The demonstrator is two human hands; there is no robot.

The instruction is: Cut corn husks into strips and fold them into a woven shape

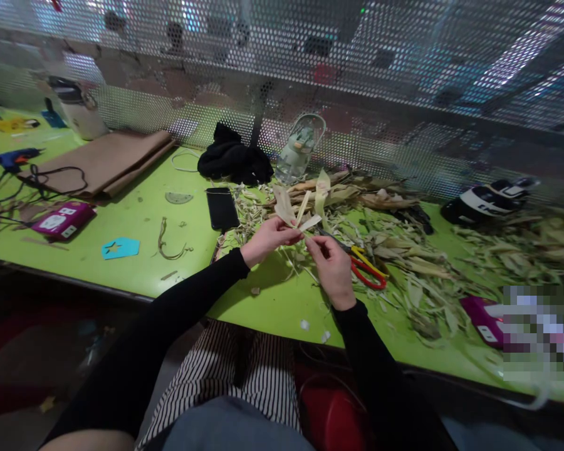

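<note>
My left hand [269,239] is closed in a pinch on a small bunch of dried corn husk strips [297,207] that fan upward above the green table [136,219]. My right hand [331,266] is curled, its fingertips pinching the lower end of the same husk strips close to the left hand. Red-and-yellow scissors [367,268] lie on the table just right of my right hand. A wide pile of loose husks [404,250] spreads behind and to the right of both hands.
A black phone [222,208] lies left of the hands, with a black cloth [235,160] and a clear bottle [298,150] behind. Brown paper [103,160], a glue gun [14,158], a magenta power strip [63,219] and a blue card [120,248] sit at left. A perforated metal screen [404,94] backs the table.
</note>
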